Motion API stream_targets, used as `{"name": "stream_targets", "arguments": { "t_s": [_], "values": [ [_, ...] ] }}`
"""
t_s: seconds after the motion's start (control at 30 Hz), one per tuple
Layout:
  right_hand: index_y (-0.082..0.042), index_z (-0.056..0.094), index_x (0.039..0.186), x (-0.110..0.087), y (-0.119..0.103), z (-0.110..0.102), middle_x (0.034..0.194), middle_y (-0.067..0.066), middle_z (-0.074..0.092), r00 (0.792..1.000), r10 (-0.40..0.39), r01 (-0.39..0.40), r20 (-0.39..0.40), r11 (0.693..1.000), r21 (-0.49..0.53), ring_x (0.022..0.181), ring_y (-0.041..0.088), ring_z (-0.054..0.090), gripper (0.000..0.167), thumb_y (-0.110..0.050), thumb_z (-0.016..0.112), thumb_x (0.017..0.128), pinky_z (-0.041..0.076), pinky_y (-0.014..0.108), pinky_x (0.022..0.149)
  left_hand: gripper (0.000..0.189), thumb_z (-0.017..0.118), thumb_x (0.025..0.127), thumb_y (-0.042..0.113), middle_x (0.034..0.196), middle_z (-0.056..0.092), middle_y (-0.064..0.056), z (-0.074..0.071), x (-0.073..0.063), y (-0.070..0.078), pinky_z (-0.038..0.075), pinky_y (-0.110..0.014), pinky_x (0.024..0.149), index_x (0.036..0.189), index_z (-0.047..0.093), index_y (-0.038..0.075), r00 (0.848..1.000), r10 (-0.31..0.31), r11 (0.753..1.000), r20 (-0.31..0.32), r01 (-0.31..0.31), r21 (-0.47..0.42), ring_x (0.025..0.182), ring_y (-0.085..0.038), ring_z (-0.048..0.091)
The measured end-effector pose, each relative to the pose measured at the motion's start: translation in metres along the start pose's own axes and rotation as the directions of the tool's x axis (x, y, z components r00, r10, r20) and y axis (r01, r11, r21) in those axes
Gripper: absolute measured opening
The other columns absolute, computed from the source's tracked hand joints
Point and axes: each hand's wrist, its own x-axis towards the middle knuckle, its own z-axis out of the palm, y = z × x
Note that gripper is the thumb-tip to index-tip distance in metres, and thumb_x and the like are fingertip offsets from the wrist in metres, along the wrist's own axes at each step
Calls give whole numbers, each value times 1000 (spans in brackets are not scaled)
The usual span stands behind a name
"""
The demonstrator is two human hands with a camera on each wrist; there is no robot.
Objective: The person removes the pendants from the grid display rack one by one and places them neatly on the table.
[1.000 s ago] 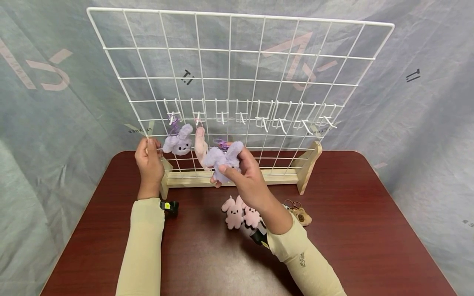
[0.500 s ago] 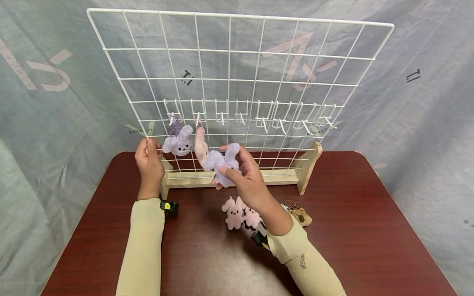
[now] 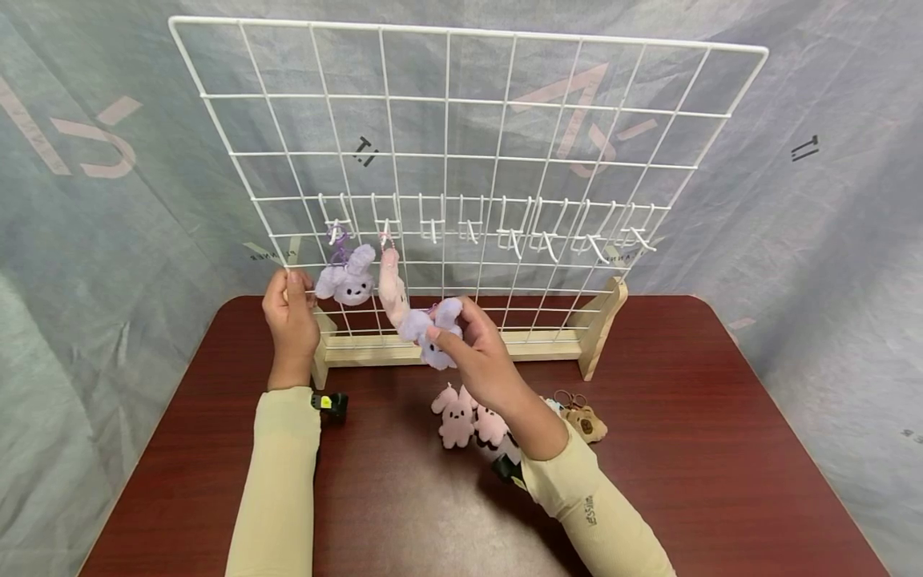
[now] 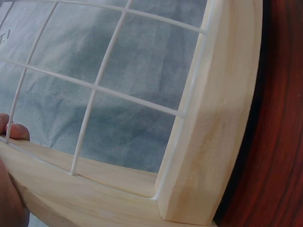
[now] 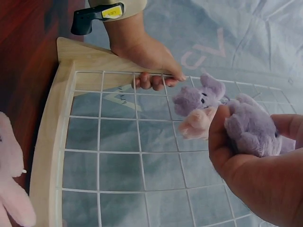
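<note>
My right hand (image 3: 479, 349) pinches a lilac plush bunny keychain (image 5: 253, 125) between thumb and fingers, in front of the lower grid; the palm side hides part of it. My left hand (image 3: 292, 316) grips the left side of the white wire grid rack (image 3: 469, 34), its fingers curled round the wooden edge post (image 4: 218, 94). Beside that hand, another lilac bunny keychain (image 3: 349, 276) hangs from the leftmost hook. A pink plush keychain (image 3: 392, 284), turned sideways, hangs from the second hook, its lower end close to the held bunny; whether they touch I cannot tell.
Several white hooks (image 3: 513, 239) to the right carry nothing. Two pink bunny keychains (image 3: 456, 421) lie on the dark red table (image 3: 382, 497). A brown plush keychain (image 3: 586, 423) with a ring lies beyond my right forearm. Grey cloth (image 3: 815, 240) surrounds the table.
My right hand has lowered slightly and turned the lilac bunny, so part of its face shows now and its purple cord is mostly out of sight. The left hand stays put.
</note>
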Motion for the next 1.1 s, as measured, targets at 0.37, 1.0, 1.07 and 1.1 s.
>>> {"name": "stream_targets", "arguments": {
  "t_s": [0.37,1.0,1.07,1.1],
  "values": [
    [8,53,108,-1,8,-3,88,4,62,1000,-9,9,-4,999,-33,68,14,64,20,-11,51,110,54,24,60,41,45,112,13,80,56,9,1,-1,2,40,-22,57,88,47,-22,1000,-1,1000,-9,1,20,60,-8,45],
    [6,78,96,-2,13,-7,109,16,71,994,39,-60,-100,974,-218,90,14,73,24,-14,68,103,63,28,65,44,46,112,15,80,55,6,1,0,4,41,-20,58,88,48,-21,1000,0,1000,-6,0,0,59,-11,44],
    [5,77,95,-3,15,-7,95,12,75,993,66,-83,-94,976,-200,75,14,75,25,-16,68,103,62,30,61,44,46,112,15,78,55,4,1,0,3,41,-19,58,88,48,-21,1000,-3,1000,-7,3,-5,59,-10,45],
    [5,77,93,-3,15,-7,88,10,74,993,76,-93,-91,976,-195,69,15,74,24,-16,68,103,62,30,59,44,46,112,15,78,54,3,0,0,2,41,-19,57,88,47,-21,1000,-3,1000,-6,3,-8,59,-10,46]
  ]
}}
